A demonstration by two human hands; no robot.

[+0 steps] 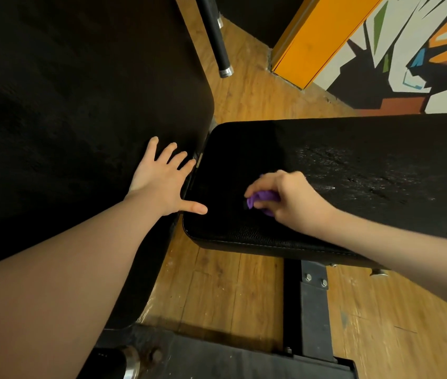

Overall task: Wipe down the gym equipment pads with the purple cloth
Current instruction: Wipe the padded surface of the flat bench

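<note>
Head view. Seat pad [353,170]: black, stitched edge, rounded corners, lying flat; taken here as the landmark. Its surface right of the hands shows pale scuffs or streaks.

Purple cloth [262,199]: bunched small, lying on the seat pad near its left end, mostly covered by the right hand [288,201]. That hand's fingers [255,188] are curled down and clamped on the cloth, which shows only as a purple wad under them.

Left hand [166,181]: fingers spread apart and straight, palm down, resting on the back pad [80,119] just left of the seat pad. The thumb reaches across the narrow gap onto the seat pad's left edge.

Back pad: large, black, tilted, immediately left of the seat pad, a slim gap with a metal bracket between them.

Frame [314,310]: black steel beam with bolts, below the seat pad's near edge.

Wooden floor [217,283]: beneath and beyond the seat pad.

Black bar [215,36]: chrome tipped, beyond the seat pad's left end.

Orange panel [315,42] and painted mural wall [408,50]: beyond the seat pad's far edge.
</note>
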